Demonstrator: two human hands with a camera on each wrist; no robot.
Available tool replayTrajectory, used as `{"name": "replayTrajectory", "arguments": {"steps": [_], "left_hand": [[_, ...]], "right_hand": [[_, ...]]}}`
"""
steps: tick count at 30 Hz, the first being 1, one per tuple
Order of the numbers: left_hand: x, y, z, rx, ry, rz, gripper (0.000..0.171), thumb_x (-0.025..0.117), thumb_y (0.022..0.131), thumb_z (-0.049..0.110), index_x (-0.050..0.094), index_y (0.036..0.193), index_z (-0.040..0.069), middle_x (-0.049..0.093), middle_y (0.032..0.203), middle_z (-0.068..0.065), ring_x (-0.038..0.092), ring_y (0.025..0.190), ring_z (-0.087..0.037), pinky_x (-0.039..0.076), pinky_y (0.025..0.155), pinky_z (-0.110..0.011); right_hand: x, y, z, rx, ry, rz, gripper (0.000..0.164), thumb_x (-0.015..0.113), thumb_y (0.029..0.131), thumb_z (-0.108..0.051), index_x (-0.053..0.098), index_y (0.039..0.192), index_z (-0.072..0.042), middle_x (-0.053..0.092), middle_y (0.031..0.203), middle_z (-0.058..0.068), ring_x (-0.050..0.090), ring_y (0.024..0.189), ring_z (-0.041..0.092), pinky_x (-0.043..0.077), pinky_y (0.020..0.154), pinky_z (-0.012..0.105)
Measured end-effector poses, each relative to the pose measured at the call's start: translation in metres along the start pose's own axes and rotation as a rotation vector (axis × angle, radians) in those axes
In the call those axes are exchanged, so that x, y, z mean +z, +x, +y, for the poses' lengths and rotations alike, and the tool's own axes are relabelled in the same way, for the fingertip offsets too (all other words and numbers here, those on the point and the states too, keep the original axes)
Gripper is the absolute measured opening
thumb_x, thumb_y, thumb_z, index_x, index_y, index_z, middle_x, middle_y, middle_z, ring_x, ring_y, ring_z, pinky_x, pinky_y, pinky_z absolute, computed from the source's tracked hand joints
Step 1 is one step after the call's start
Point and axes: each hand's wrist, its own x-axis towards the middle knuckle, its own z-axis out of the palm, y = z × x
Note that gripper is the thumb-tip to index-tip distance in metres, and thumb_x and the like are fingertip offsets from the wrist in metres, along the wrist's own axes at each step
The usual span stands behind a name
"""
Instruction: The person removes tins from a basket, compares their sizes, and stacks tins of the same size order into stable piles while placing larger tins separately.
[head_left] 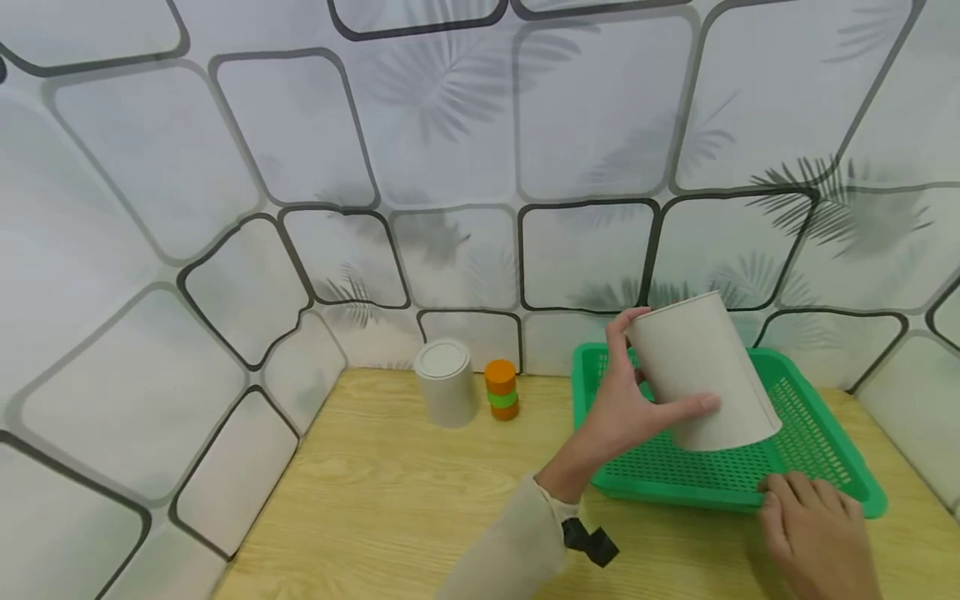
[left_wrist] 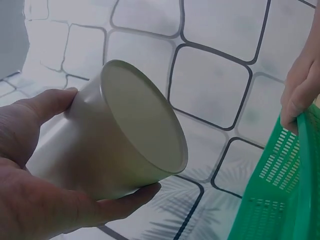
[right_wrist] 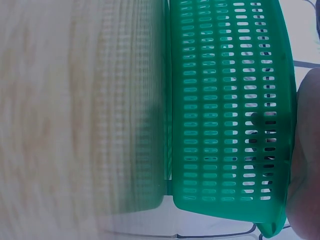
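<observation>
A plain off-white can [head_left: 701, 367] is tilted in the air above the green plastic basket [head_left: 667, 493]. My left hand [head_left: 626, 408] grips it from the side, thumb along the near side and fingers round the far side. In the left wrist view, one flat round end of the can [left_wrist: 145, 120] faces the camera. My right hand [head_left: 817, 529] holds the basket's near rim at its right part, fingers bent over the edge. The slotted basket wall [right_wrist: 225, 110] fills much of the right wrist view, where only part of the right hand [right_wrist: 305, 165] shows.
A second off-white can [head_left: 447, 392] stands upright on the wooden table [head_left: 360, 500], near the back wall. Just right of it is a small orange cylinder with a green band [head_left: 502, 390]. Patterned walls [head_left: 465, 267] enclose the back and the sides.
</observation>
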Motion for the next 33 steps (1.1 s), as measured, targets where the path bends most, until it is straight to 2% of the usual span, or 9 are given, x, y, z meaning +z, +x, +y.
{"name": "replayTrajectory", "arguments": {"steps": [3, 9, 13, 16, 20, 26, 30, 33], "left_hand": [[-0.007, -0.012, 0.003, 0.028, -0.013, 0.006, 0.1, 0.08, 0.085, 0.004, 0.017, 0.15, 0.047, 0.037, 0.143, 0.012, 0.061, 0.104, -0.009, 0.059, 0.074, -0.031], [-0.024, -0.041, 0.002, -0.008, -0.041, 0.003, 0.097, 0.08, 0.086, 0.004, 0.019, 0.15, 0.046, 0.031, 0.147, 0.014, 0.058, 0.113, -0.011, 0.059, 0.078, -0.032], [-0.035, -0.058, -0.002, 0.056, -0.013, 0.025, 0.098, 0.08, 0.086, 0.003, 0.019, 0.151, 0.041, 0.032, 0.152, 0.008, 0.056, 0.121, -0.018, 0.059, 0.082, -0.035], [-0.043, -0.069, -0.002, 0.114, 0.031, 0.052, 0.1, 0.082, 0.084, 0.002, 0.017, 0.152, 0.036, 0.033, 0.154, 0.001, 0.054, 0.126, -0.023, 0.057, 0.087, -0.037], [-0.053, -0.081, 0.0, 0.159, 0.113, 0.088, 0.102, 0.086, 0.081, 0.004, 0.018, 0.152, 0.031, 0.033, 0.154, -0.002, 0.054, 0.127, -0.026, 0.056, 0.091, -0.038], [-0.07, -0.093, 0.002, 0.269, 0.254, 0.113, 0.102, 0.089, 0.077, 0.003, 0.021, 0.15, 0.021, 0.035, 0.151, -0.005, 0.054, 0.124, -0.029, 0.055, 0.092, -0.043], [-0.084, -0.1, 0.004, 0.34, 0.34, 0.139, 0.101, 0.09, 0.076, 0.002, 0.022, 0.15, 0.017, 0.031, 0.152, -0.008, 0.053, 0.124, -0.031, 0.055, 0.091, -0.045], [-0.094, -0.104, 0.004, 0.374, 0.379, 0.189, 0.101, 0.091, 0.075, 0.002, 0.024, 0.149, 0.015, 0.026, 0.154, -0.01, 0.051, 0.126, -0.033, 0.055, 0.091, -0.048]], "right_hand": [[0.0, -0.001, 0.002, -0.008, -0.004, 0.002, 0.017, 0.047, 0.099, -0.011, 0.063, 0.095, -0.011, 0.064, 0.099, 0.014, 0.053, 0.094, 0.041, 0.033, 0.081, 0.06], [0.001, -0.006, 0.003, 0.002, -0.005, -0.029, 0.018, 0.044, 0.101, -0.013, 0.062, 0.097, -0.013, 0.064, 0.099, 0.012, 0.054, 0.095, 0.04, 0.033, 0.08, 0.059], [0.003, -0.006, 0.004, -0.013, 0.002, -0.023, 0.017, 0.044, 0.102, -0.013, 0.061, 0.098, -0.014, 0.064, 0.099, 0.01, 0.053, 0.095, 0.039, 0.033, 0.08, 0.058], [0.004, -0.004, 0.004, -0.022, 0.015, -0.021, 0.017, 0.044, 0.102, -0.012, 0.061, 0.098, -0.015, 0.063, 0.098, 0.01, 0.052, 0.095, 0.039, 0.032, 0.08, 0.058], [0.003, -0.002, 0.004, -0.011, 0.024, -0.031, 0.019, 0.042, 0.103, -0.012, 0.061, 0.097, -0.015, 0.063, 0.097, 0.009, 0.052, 0.094, 0.038, 0.032, 0.08, 0.058], [0.001, -0.002, 0.003, 0.011, 0.03, -0.028, 0.022, 0.042, 0.103, -0.012, 0.062, 0.096, -0.016, 0.064, 0.097, 0.01, 0.053, 0.09, 0.038, 0.032, 0.079, 0.058], [0.001, -0.002, 0.002, 0.014, 0.032, -0.037, 0.022, 0.042, 0.103, -0.013, 0.062, 0.097, -0.016, 0.063, 0.098, 0.01, 0.053, 0.09, 0.038, 0.032, 0.08, 0.059], [0.001, -0.001, 0.003, 0.002, 0.029, -0.023, 0.021, 0.042, 0.103, -0.012, 0.062, 0.097, -0.016, 0.063, 0.097, 0.009, 0.053, 0.089, 0.038, 0.032, 0.08, 0.058]]}}
